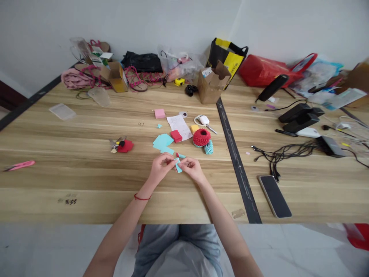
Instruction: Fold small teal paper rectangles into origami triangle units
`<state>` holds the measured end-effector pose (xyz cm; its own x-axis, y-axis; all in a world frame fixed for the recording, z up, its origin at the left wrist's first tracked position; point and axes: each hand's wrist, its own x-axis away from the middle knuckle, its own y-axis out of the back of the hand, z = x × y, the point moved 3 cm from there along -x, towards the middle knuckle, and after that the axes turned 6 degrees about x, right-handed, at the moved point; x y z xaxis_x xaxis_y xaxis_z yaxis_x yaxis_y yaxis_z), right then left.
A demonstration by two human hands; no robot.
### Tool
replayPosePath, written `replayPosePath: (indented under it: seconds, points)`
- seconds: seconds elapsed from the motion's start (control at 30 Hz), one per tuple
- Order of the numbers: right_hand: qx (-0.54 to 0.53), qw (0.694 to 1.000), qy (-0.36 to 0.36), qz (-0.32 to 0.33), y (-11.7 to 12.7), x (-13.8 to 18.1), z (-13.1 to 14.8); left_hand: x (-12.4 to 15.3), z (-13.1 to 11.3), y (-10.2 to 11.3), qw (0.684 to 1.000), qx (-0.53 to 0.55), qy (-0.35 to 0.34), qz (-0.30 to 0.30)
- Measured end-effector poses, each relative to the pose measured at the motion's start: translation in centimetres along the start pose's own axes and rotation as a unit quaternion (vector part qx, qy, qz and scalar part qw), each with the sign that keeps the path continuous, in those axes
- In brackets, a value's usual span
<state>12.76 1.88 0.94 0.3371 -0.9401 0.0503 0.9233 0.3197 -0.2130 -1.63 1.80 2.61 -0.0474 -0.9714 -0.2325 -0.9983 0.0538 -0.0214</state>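
Between my hands is a small piece of light blue paper point(179, 167), pinched from both sides. My left hand point(162, 166) has thumb and fingers closed on its left edge, while my right hand point(192, 168) grips its right side. Just beyond them lie loose light blue paper sheets point(163, 141) and a small red and blue paper piece point(180, 155). A red paper stack point(176, 135) rests on a written sheet point(179, 126). To the right sits a red folded-paper ball point(201, 137) with a dark centre, beside a light blue folded-paper piece point(209, 147).
A pink cutter point(21, 165) lies far left, and scissors point(115, 144) rest by red paper. A dark strip point(238, 161) crosses the table. Right of it are a phone point(275, 196) and black cables point(284, 154). Boxes point(211, 86) and bags line the back wall.
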Motion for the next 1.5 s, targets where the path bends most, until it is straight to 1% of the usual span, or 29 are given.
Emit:
replayPosePath:
  seconds: [0.23, 0.4, 0.8, 0.9, 1.03, 1.13, 1.3, 1.4, 1.5]
  points:
    - [0.028, 0.999, 0.027, 0.004, -0.1, 0.7, 0.8, 0.3, -1.0, -0.2, 1.0, -0.005, -0.02, 0.005]
    - [0.033, 0.999, 0.016, 0.003, -0.2, 1.0, 1.0, 0.5, -1.5, -0.4, 0.999, -0.023, -0.038, 0.011]
    - [0.022, 1.0, 0.007, -0.001, -0.2, 0.9, 0.9, 0.4, -1.5, -0.2, 0.999, -0.029, -0.026, 0.01]
    - [0.02, 1.0, 0.005, -0.004, -0.2, 0.8, 0.8, 0.3, -1.2, -0.3, 1.0, -0.012, -0.003, 0.016]
    - [0.028, 0.999, 0.004, -0.015, 0.0, 0.6, 0.7, 0.2, -0.6, -0.6, 0.998, 0.023, 0.04, 0.041]
    - [0.04, 0.999, 0.0, -0.021, 0.2, 0.5, 0.5, 0.3, -0.1, -0.7, 0.996, 0.015, 0.058, 0.065]
    - [0.074, 0.997, 0.003, -0.022, 0.3, 0.3, 0.2, 0.3, 0.8, -0.5, 0.996, -0.03, 0.054, 0.062]
    - [0.103, 0.994, 0.006, -0.021, 0.4, 0.2, -0.1, 0.3, 1.1, -0.6, 0.994, -0.032, 0.059, 0.087]
    - [0.13, 0.991, 0.005, -0.025, 0.5, 0.1, -0.4, 0.4, 0.8, -0.8, 0.991, -0.066, 0.033, 0.114]
